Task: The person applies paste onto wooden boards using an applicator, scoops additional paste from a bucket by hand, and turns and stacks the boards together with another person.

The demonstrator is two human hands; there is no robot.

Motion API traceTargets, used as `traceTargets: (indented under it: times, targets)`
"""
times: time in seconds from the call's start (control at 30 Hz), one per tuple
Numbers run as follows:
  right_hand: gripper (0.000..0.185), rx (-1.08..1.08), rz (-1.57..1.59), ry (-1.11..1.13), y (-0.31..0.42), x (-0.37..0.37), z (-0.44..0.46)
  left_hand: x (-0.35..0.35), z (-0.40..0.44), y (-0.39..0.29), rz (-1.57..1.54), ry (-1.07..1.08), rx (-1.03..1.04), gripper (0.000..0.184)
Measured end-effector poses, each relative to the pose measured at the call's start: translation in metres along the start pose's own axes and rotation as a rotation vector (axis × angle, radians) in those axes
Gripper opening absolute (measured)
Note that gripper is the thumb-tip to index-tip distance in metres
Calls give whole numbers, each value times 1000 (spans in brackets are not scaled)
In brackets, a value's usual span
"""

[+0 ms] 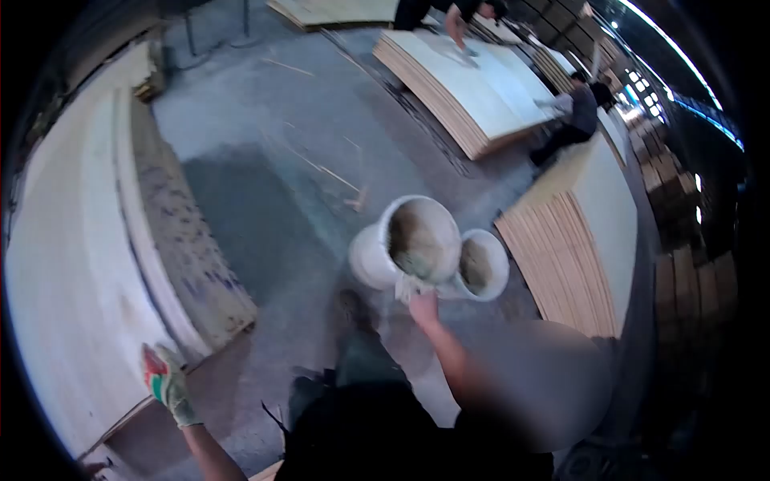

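A grey floor (220,104), marked by a broad darker patch (257,200) and strewn with thin wood strips (340,179), spreads through a dim industrial hall, where a line of bright white light (680,51) runs overhead, small window panes (638,82) glow at the far end and brown stacks (666,170) crowd the floor's right edge

Grey flr (233,104) spreads fwd of R hand (417,297). Thin wood strips (341,178) lie there; sm. white bucket (500,268) stands just beside R hand.

Grey blur (537,385) hides part of the right arm (443,346); one worker (457,24) is cut off above; I can't tell what the large bucket (366,255) holds.
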State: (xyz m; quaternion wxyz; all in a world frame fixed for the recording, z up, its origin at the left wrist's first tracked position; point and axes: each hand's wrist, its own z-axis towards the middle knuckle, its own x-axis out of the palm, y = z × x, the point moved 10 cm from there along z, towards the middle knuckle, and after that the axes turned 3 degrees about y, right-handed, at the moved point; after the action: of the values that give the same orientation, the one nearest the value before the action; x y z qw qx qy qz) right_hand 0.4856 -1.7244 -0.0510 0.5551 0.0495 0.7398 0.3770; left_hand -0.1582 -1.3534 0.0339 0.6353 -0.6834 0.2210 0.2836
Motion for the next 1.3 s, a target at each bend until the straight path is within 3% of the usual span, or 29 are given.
traceTargets:
  times: [0.07,0.1,0.17,0.23,0.3,0.37,0.43,0.5,0.53,0.57,0.63,0.67,0.77,0.8,0.83,0.9,0.93,1.0,1.03,1.07,1.1,1.17,1.2,1.23,1.27,1.3]
  targets:
    - [29,-21,-376,-162,-65,-49,50,13,-44,-123,300,-238,444,44]
    - [29,37,-270,-157,-55,-74,64,38,-50,-145,303,-208,435,44]
    - [29,87,-167,-130,-53,-88,114,111,-73,-168,-424,-22,344,41]
    - [29,-28,1,2,-63,-54,169,225,-112,-148,-463,322,-49,37]
    - [31,-4,-213,136,-64,-11,208,321,-173,-203,-575,706,-79,37]
    - [30,-63,-6,244,-78,46,241,392,-231,-242,-616,824,-306,33]
    - [30,76,-169,334,-98,93,259,447,-288,-246,-587,981,-755,37]
    - [30,193,-340,434,-119,142,264,492,-319,-244,-883,923,-846,38]
    - [31,87,-538,739,-126,188,250,508,-328,-234,-1121,828,-950,38]
    - [33,-42,-735,1039,-135,225,226,516,-340,-219,-1118,790,-972,38]
    - [36,-21,-657,1055,-163,255,180,507,-329,-232,-647,784,-619,38]
    - [40,9,-576,1019,-169,259,174,505,-335,-232,-781,676,-770,37]
    - [34,-9,-608,1176,-155,234,185,505,-335,-237,-772,710,-814,34]
    - [37,165,-508,1213,-132,197,193,508,-334,-235,-872,610,-806,32]
    - [37,149,-524,1206,-159,199,191,511,-335,-230,-893,601,-803,32]
    - [38,712,206,1060,-238,205,171,514,-332,-225,-880,626,-698,33]
    - [38,696,182,1069,-230,182,169,504,-327,-232,-822,629,-658,34]
    - [37,831,625,1277,-159,128,158,481,-344,-201,-871,587,-662,37]
    - [37,803,592,1300,-145,105,156,469,-358,-188,-893,569,-671,41]
    - [33,777,698,1229,-125,86,163,441,-366,-189,-1084,456,-861,35]
    - [30,743,802,1167,-108,68,172,419,-377,-181,-1120,408,-847,35]
    - [23,611,720,1156,-90,29,185,356,-422,-132,-1099,218,-864,35]
    - [28,344,400,1276,-83,22,196,332,-457,-98,-1131,116,-844,35]
    - [28,-191,298,1116,-54,2,201,314,-500,-55,-1081,29,-776,36]
    - [30,-108,532,1223,-52,23,217,306,-527,-1,-1031,-81,-681,36]
    - [35,224,968,1392,26,9,150,290,-564,36,-1100,-212,-692,36]
